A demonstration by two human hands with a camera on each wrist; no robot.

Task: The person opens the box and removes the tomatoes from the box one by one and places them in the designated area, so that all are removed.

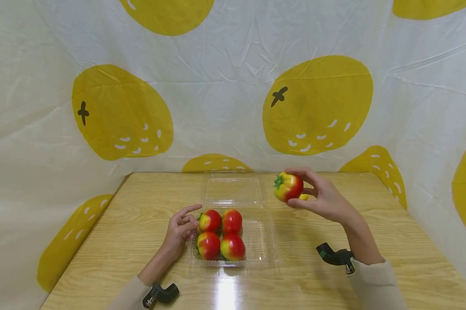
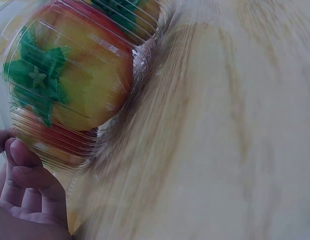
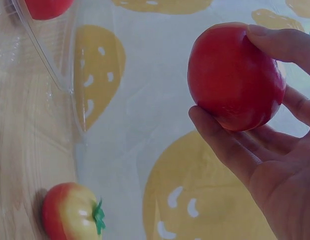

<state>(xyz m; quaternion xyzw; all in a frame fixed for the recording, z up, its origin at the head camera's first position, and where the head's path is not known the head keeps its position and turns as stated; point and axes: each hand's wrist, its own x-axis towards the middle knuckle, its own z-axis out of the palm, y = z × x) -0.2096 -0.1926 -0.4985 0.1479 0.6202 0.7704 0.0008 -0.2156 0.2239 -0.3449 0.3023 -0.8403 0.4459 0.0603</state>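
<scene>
Rests the left hand [image 1: 180, 230] at the left rim of the clear plastic box [image 1: 254, 241], on the tabletop [image 1: 113, 258], probably to steady such a light container. Seems to pinch that rim lightly between thumb and curled fingers, narrowly set, with the index straighter. Inside the box, two by two toward its left side, four fruits [image 1: 233, 246], likely grouped to sit snugly. Beyond the box, its lid [image 1: 233, 191], folded back, presumably for access from above. Right of the box, above the tabletop, holds another fruit [image 1: 289, 187] in the right hand [image 1: 321, 198], leaf end leftward, perhaps to spare the leaves. Spreads those fingers wide around its sides, opposite the thumb. Also right of the box, one loose fruit [image 3: 65, 212].
</scene>
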